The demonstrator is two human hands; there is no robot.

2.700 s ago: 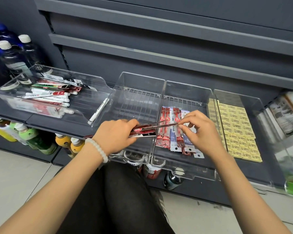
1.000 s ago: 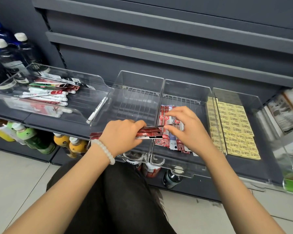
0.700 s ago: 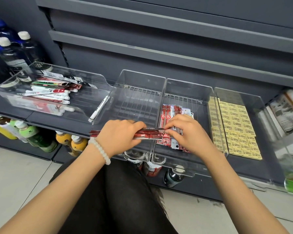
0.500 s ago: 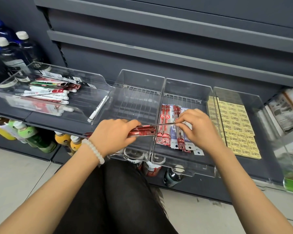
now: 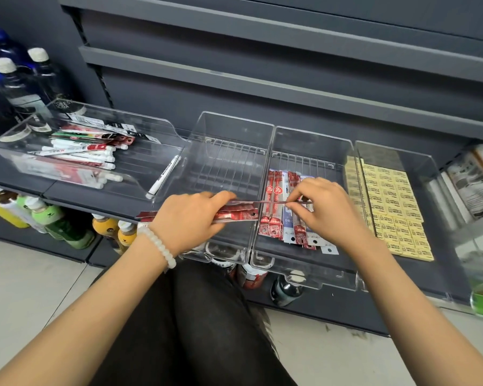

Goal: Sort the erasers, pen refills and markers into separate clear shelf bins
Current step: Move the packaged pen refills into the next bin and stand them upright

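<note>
My left hand (image 5: pixel 191 218) grips a bundle of red pen refill packs (image 5: pixel 234 214) over the front of an empty clear bin (image 5: pixel 229 140). My right hand (image 5: pixel 328 211) pinches the end of one thin refill pack (image 5: pixel 271 201) pulled out of that bundle, above the refill bin (image 5: pixel 313 280). More red and blue refill packs (image 5: pixel 275 210) lie in that bin. Yellow erasers (image 5: pixel 391 207) fill the bin to the right in rows. A wide bin (image 5: pixel 117 118) at the left holds white markers (image 5: pixel 81 156) and packaged pens.
One white marker (image 5: pixel 163 176) leans at the wide bin's right end. Drink bottles (image 5: pixel 56 221) stand on the lower shelf and dark bottles (image 5: pixel 14 87) at the far left. Grey shelf rails (image 5: pixel 290 57) run above. My dark-clothed knee (image 5: pixel 195 324) is below the bins.
My right hand has drawn back to the right from the bundle, pulling one thin refill pack out over the refill bin. My left hand holds the bundle in the same place.
</note>
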